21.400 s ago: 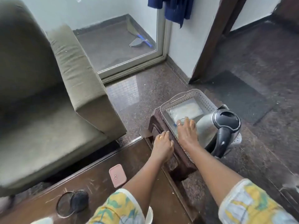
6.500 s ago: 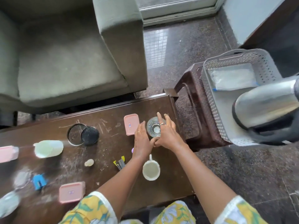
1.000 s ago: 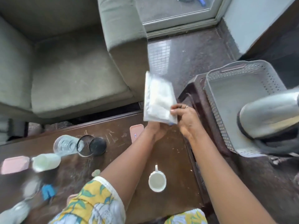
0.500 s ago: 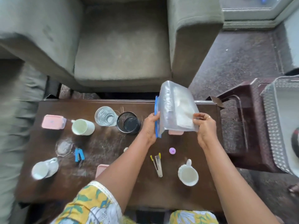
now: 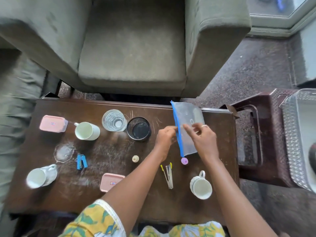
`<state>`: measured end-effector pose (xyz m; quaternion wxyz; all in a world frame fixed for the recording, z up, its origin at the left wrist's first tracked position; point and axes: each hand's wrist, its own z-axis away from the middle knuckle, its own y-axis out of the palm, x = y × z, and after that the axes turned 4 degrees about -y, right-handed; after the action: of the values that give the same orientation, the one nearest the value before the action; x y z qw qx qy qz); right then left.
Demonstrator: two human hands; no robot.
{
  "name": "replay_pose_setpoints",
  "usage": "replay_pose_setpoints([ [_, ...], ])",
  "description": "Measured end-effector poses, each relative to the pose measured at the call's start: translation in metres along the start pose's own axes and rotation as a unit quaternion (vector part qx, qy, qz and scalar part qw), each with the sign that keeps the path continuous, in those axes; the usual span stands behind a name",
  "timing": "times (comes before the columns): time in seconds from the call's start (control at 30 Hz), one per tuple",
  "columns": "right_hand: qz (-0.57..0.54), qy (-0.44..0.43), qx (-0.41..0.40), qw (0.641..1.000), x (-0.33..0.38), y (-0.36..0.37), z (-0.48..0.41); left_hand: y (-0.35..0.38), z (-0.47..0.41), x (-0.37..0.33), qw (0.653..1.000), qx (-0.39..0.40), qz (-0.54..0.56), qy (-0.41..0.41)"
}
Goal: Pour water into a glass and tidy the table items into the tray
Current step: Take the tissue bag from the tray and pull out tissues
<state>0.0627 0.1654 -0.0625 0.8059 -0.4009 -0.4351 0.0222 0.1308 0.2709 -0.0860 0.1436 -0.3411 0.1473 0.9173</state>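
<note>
Half a second ago the zip pouch (image 5: 187, 127) was held up above the table; it now lies down near the far right part of the dark wooden table (image 5: 119, 168), its blue zip edge toward the left. The left hand (image 5: 165, 138) has its fingertips pinched together on that blue edge, and the right hand (image 5: 203, 140) rests on the clear plastic with fingers loosely spread, pressing rather than gripping. The glass (image 5: 114, 120) with water stands near the far edge, just beside a black mesh cup (image 5: 139, 128). A white mug (image 5: 201, 186) stands near the right forearm. The perforated tray (image 5: 295, 134) sits on a stool (image 5: 261, 134) at the right edge.
</note>
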Motion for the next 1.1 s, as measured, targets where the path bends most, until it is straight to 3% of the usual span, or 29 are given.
replay_pose_setpoints([
  [0.13, 0.043, -0.017, 0.012, 0.999, 0.013, 0.006, 0.002, 0.005, 0.003, 0.007, 0.970, -0.053, -0.211, 0.104],
  [0.3, 0.131, 0.023, -0.200, 0.971, 0.022, -0.023, 0.006, 0.021, 0.008, -0.002, 0.931, -0.142, -0.287, 0.177],
  [0.4, 0.225, -0.107, -0.322, 0.914, 0.015, -0.042, 0.005, 0.037, 0.011, -0.012, 0.914, -0.141, -0.321, 0.202],
  [0.5, 0.288, -0.176, -0.410, 0.847, 0.009, -0.055, 0.006, 0.058, 0.018, -0.020, 0.899, -0.100, -0.341, 0.256],
  [0.57, 0.361, -0.246, -0.375, 0.818, 0.001, -0.060, 0.012, 0.070, 0.023, -0.026, 0.888, -0.073, -0.347, 0.292],
  [0.63, 0.382, -0.316, -0.259, 0.829, -0.010, -0.067, 0.017, 0.079, 0.025, -0.030, 0.879, -0.044, -0.353, 0.318],
  [0.7, 0.381, -0.347, -0.088, 0.852, -0.015, -0.077, 0.017, 0.083, 0.024, -0.033, 0.871, -0.019, -0.369, 0.324],
  [0.77, 0.444, -0.288, 0.119, 0.840, -0.016, -0.088, 0.018, 0.086, 0.024, -0.032, 0.863, -0.003, -0.385, 0.328],
  [0.83, 0.464, -0.165, 0.219, 0.843, -0.021, -0.095, 0.017, 0.087, 0.024, -0.028, 0.855, 0.011, -0.394, 0.336],
  [0.93, 0.439, -0.014, 0.281, 0.853, -0.018, -0.098, 0.006, 0.088, 0.023, -0.018, 0.853, 0.017, -0.404, 0.331],
  [1.1, 0.279, 0.105, 0.204, 0.932, -0.017, -0.079, -0.030, 0.087, 0.027, -0.003, 0.857, 0.047, -0.412, 0.306],
])
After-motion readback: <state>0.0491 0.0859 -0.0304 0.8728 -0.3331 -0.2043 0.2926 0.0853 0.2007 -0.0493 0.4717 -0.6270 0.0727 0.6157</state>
